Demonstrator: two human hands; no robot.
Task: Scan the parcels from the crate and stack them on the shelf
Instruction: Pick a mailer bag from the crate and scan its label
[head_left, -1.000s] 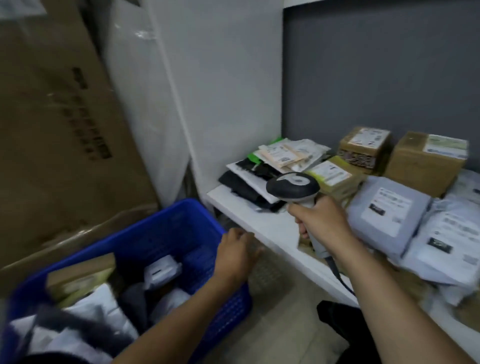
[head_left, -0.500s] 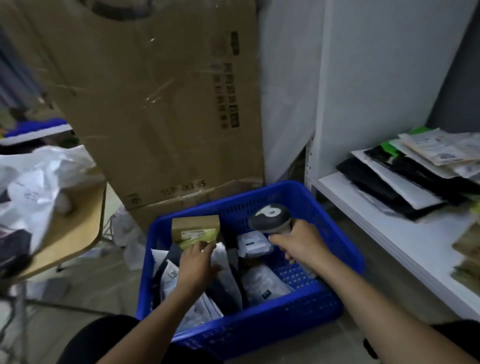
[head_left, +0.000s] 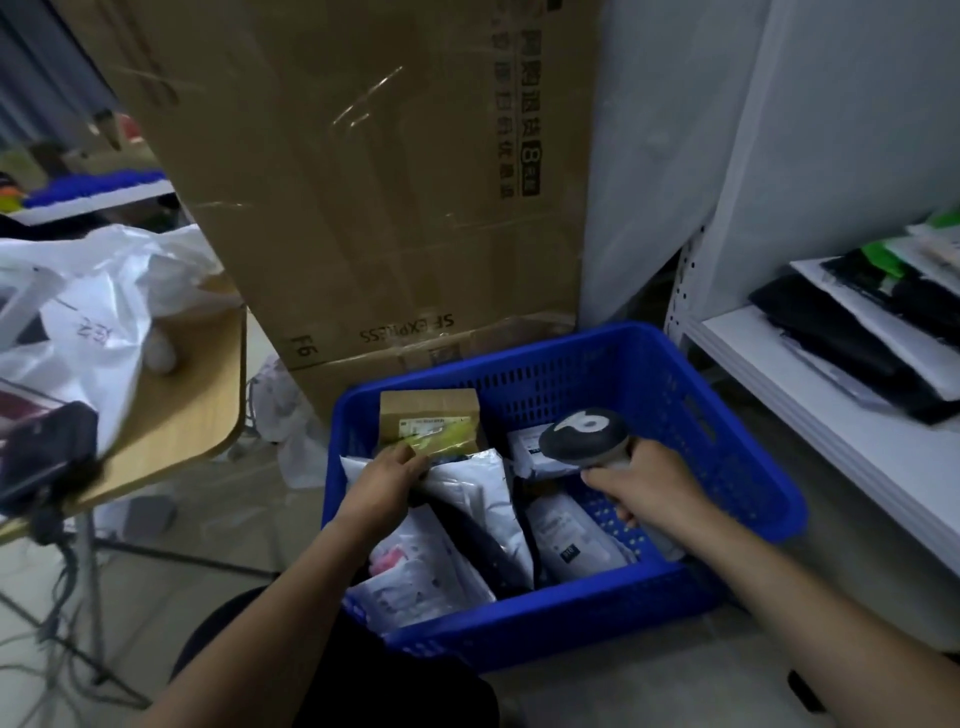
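Right hand (head_left: 644, 483) grips the barcode scanner (head_left: 584, 436) over the blue crate (head_left: 727, 441), poised for labels; left hand (head_left: 384, 483) curls against the small cardboard box (head_left: 428, 413) (grip unclear), likely selecting it.

Left hand (head_left: 385, 480) gripping white mailer (head_left: 475, 486) in blue crate (head_left: 727, 452); right hand (head_left: 652, 486) holding scanner (head_left: 584, 436) over it, shelf (head_left: 810, 395) sitting right.
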